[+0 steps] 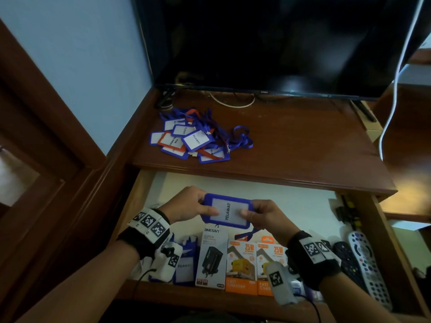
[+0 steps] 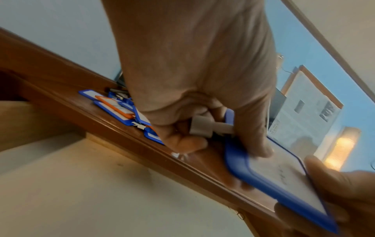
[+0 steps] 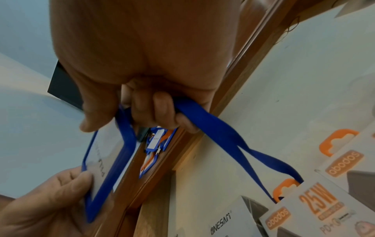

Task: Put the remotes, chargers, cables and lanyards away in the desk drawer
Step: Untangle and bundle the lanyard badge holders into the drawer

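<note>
Both hands pinching blue badge holder (image 1: 225, 211) above charger boxes (image 1: 242, 262), remotes (image 1: 366, 259) right, lanyard pile (image 1: 196, 138) beyond

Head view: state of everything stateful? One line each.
Wooden desk drawer: pulled open.
Blue-framed PELAWAT badge holder: held above the drawer by left hand and right hand.
Blue lanyard strap: under right fingers, trailing into the drawer.
Pile of blue and orange badge lanyards: on desktop.
Black television: screen dark.

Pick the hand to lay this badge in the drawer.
Right hand, probably: it holds the badge edge and its strap, so both go down together. Left hand only pinches the other edge.
</note>
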Motion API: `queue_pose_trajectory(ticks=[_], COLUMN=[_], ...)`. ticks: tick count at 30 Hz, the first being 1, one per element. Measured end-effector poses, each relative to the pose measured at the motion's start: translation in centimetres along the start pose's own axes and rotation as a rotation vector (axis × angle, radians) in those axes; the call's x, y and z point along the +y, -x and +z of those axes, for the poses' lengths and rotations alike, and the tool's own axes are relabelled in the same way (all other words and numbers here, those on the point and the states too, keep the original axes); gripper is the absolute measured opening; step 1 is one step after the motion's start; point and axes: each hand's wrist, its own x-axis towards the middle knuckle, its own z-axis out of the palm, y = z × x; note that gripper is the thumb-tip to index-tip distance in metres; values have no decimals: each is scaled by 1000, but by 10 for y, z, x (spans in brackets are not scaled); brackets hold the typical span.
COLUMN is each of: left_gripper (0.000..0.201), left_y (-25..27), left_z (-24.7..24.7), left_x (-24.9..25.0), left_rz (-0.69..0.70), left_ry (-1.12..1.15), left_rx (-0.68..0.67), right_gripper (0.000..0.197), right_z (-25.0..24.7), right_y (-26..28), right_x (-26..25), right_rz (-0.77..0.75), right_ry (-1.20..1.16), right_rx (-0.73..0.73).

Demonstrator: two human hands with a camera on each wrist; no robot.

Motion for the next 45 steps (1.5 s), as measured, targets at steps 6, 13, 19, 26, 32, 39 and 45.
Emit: queue_pose_trajectory(ticks=[6, 13, 19, 26, 32, 39, 45], left_gripper=[26, 27, 22, 17, 20, 10, 11], left_y=[4, 9, 8, -1, 3, 16, 30], left_z=[5, 12, 3, 2, 16, 29, 23], left_x=[1, 4, 4, -7, -6, -11, -11], left_rz=[7, 36, -19, -49, 27, 66, 63], left_ry=[-125, -64, 482, 472, 141, 24, 164], left_rx=[262, 367, 633, 772, 605, 183, -149], right_gripper=[8, 24, 18, 20, 17, 21, 23], right_z=[1, 12, 26, 51, 54, 35, 20], right_y=[-20, -48, -47, -24, -9, -19, -34], right_x=[16, 20, 3, -34, -60, -65, -39], right_rz=[-30, -22, -99, -86, -216, -272, -218], right_ry=[405, 426, 261, 308, 519, 630, 671], right_rx=[63, 302, 238, -40, -146, -115, -47])
